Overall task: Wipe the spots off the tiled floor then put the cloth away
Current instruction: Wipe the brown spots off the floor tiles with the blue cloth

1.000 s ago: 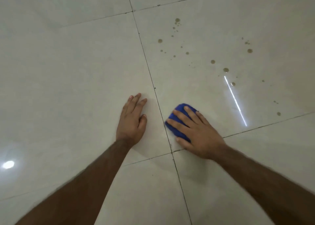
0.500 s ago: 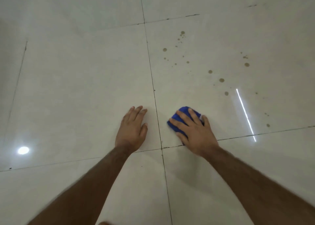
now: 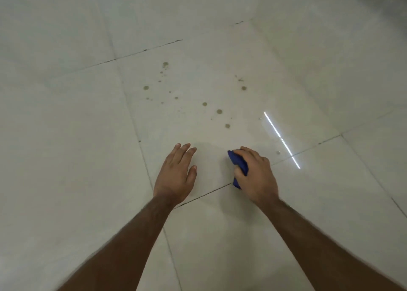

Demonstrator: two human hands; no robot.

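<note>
The cloth (image 3: 239,165), blue and bunched, sits on the tiled floor (image 3: 66,136) in the head view, gripped under the curled fingers of the right hand (image 3: 256,176) just beside a grout line. The left hand (image 3: 176,176) lies flat on the floor, fingers straight and together, near the cloth but apart from it. Brownish spots (image 3: 219,111) dot the tile beyond both hands.

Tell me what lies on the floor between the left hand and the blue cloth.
Nothing: in the head view the stretch between the left hand and the blue cloth, gripped by the right hand, is bare tile, crossed low down by one grout line.
</note>
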